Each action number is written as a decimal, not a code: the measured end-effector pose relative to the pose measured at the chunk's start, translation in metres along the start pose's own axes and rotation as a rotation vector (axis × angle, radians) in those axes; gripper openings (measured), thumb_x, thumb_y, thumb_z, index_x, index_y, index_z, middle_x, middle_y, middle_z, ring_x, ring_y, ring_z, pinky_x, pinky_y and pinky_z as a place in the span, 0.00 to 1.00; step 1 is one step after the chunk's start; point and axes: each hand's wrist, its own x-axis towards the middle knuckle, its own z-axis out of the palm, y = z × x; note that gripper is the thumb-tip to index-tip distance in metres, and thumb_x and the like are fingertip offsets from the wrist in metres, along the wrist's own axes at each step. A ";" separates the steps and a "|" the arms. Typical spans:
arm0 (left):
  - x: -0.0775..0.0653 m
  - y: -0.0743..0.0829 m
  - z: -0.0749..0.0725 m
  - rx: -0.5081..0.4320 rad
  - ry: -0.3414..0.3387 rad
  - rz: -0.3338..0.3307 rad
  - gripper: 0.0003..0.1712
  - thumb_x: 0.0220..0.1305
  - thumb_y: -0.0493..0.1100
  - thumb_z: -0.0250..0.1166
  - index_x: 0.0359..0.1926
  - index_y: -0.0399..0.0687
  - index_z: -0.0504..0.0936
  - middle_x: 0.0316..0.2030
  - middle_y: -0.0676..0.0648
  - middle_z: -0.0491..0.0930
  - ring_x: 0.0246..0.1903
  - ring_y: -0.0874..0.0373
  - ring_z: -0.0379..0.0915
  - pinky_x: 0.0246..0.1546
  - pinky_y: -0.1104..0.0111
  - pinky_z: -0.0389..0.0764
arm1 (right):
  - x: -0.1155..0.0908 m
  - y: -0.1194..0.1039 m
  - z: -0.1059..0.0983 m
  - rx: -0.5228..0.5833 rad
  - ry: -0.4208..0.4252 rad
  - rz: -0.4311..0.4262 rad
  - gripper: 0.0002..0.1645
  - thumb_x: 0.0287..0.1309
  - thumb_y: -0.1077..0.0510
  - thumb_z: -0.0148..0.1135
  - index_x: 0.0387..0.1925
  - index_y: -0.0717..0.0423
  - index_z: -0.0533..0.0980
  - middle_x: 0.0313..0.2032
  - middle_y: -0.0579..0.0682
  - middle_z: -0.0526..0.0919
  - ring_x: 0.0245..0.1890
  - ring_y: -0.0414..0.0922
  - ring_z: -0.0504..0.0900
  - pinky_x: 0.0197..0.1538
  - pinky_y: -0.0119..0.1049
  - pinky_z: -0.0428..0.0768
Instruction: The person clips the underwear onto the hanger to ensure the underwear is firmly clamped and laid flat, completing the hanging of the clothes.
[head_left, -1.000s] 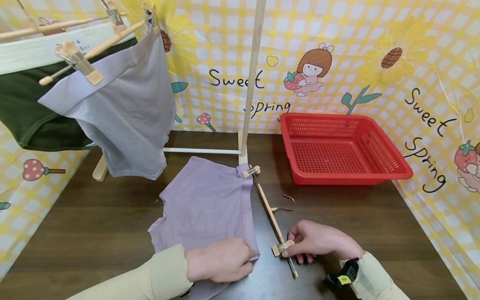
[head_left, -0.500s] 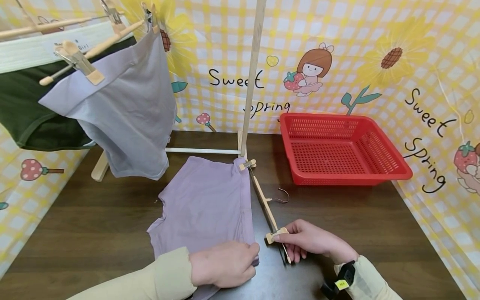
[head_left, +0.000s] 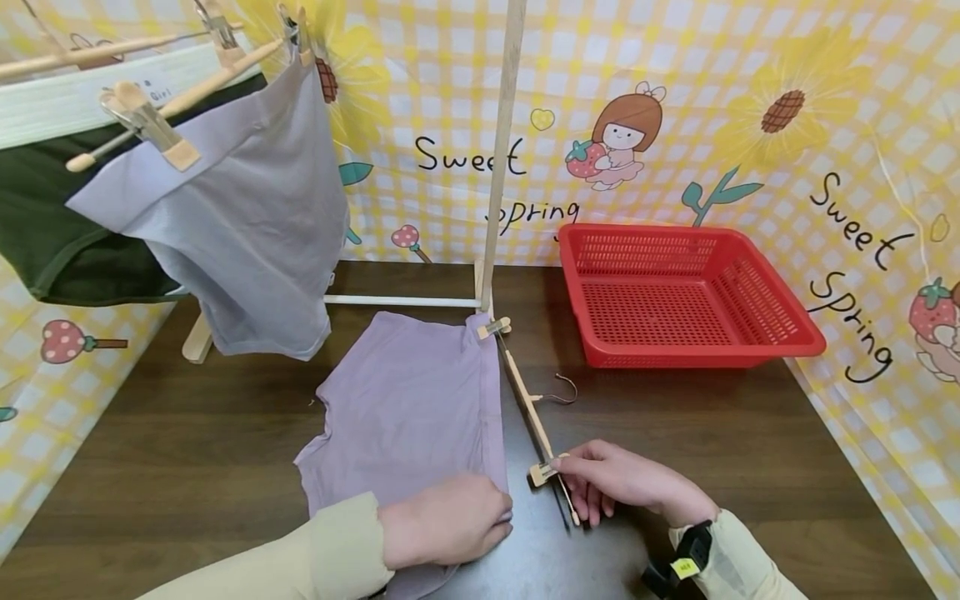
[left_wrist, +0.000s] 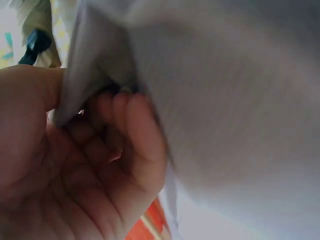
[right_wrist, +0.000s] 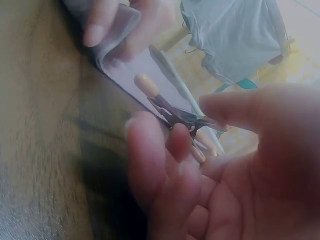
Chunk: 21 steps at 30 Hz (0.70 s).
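Lavender underpants [head_left: 405,408] lie on the table with the waistband to the right. My left hand [head_left: 450,518] grips the near end of the waistband; in the left wrist view the cloth [left_wrist: 240,115] is caught between thumb and curled fingers. Beside the waistband is a wooden clip hanger [head_left: 527,410], its hook pointing right. Its far clip [head_left: 494,327] sits on the waistband's far corner. My right hand [head_left: 626,482] pinches the near clip [head_left: 543,473], which stands a little apart from the cloth. In the right wrist view the thumb and fingers [right_wrist: 145,155] surround the clip.
A red plastic basket [head_left: 697,354] stands at the back right. At left, grey underpants [head_left: 255,217] and dark green ones [head_left: 75,225] hang from clip hangers. The wooden rack's upright [head_left: 504,150] rises behind the lavender underpants.
My right hand has shifted the hanger left and slightly away, bringing the near clip closer to the waistband. The far clip moved with it. My left hand keeps its grip on the underpants.
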 end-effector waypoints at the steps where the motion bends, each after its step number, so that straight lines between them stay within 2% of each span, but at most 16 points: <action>1: -0.001 -0.001 -0.003 -0.018 -0.005 -0.009 0.16 0.71 0.44 0.64 0.22 0.56 0.78 0.18 0.61 0.73 0.21 0.69 0.73 0.26 0.70 0.78 | 0.000 0.000 0.001 0.009 -0.005 0.001 0.27 0.77 0.45 0.50 0.28 0.61 0.76 0.18 0.52 0.80 0.14 0.41 0.77 0.17 0.29 0.68; 5: -0.006 -0.003 -0.017 -0.069 0.012 -0.054 0.22 0.73 0.45 0.61 0.18 0.57 0.73 0.15 0.62 0.68 0.18 0.70 0.69 0.24 0.70 0.76 | 0.001 -0.001 0.003 0.051 -0.009 0.001 0.29 0.77 0.43 0.50 0.24 0.59 0.73 0.17 0.50 0.78 0.14 0.40 0.75 0.17 0.29 0.67; 8: -0.011 -0.003 -0.023 -0.088 0.040 -0.063 0.23 0.76 0.46 0.58 0.19 0.58 0.71 0.16 0.61 0.68 0.20 0.67 0.72 0.24 0.66 0.77 | 0.002 -0.001 0.006 0.056 0.006 -0.006 0.30 0.76 0.42 0.52 0.22 0.59 0.72 0.16 0.49 0.75 0.13 0.39 0.72 0.17 0.30 0.67; 10: -0.013 -0.002 -0.025 -0.086 0.059 -0.058 0.22 0.77 0.46 0.56 0.21 0.58 0.71 0.17 0.60 0.69 0.22 0.65 0.75 0.25 0.64 0.77 | 0.003 -0.001 0.007 0.051 0.022 -0.019 0.34 0.75 0.42 0.54 0.19 0.63 0.70 0.14 0.48 0.73 0.12 0.38 0.68 0.17 0.30 0.66; 13: -0.015 -0.002 -0.024 -0.094 0.096 -0.048 0.17 0.78 0.44 0.55 0.27 0.56 0.74 0.19 0.60 0.70 0.24 0.64 0.77 0.25 0.65 0.77 | 0.005 -0.002 0.007 0.050 0.049 -0.033 0.38 0.75 0.43 0.55 0.18 0.70 0.64 0.12 0.47 0.68 0.11 0.38 0.63 0.17 0.30 0.63; 15: -0.017 -0.002 -0.022 -0.102 0.110 -0.050 0.12 0.78 0.42 0.55 0.32 0.52 0.74 0.19 0.59 0.69 0.22 0.64 0.75 0.21 0.67 0.75 | 0.005 -0.004 0.007 0.055 0.069 -0.043 0.39 0.75 0.44 0.54 0.20 0.74 0.62 0.12 0.46 0.66 0.12 0.38 0.61 0.17 0.30 0.60; 18: -0.020 -0.003 -0.021 -0.109 0.122 -0.062 0.05 0.77 0.39 0.56 0.39 0.48 0.72 0.18 0.59 0.66 0.18 0.64 0.71 0.18 0.69 0.71 | 0.005 -0.006 0.008 0.080 0.096 -0.047 0.39 0.76 0.43 0.53 0.20 0.73 0.60 0.12 0.45 0.63 0.13 0.38 0.60 0.18 0.29 0.57; 21: -0.020 -0.002 -0.021 -0.126 0.119 -0.074 0.04 0.78 0.39 0.54 0.41 0.47 0.71 0.17 0.59 0.65 0.17 0.63 0.70 0.17 0.69 0.70 | 0.006 -0.005 0.010 0.138 0.111 -0.045 0.37 0.76 0.44 0.52 0.19 0.70 0.60 0.13 0.44 0.63 0.13 0.38 0.59 0.18 0.29 0.55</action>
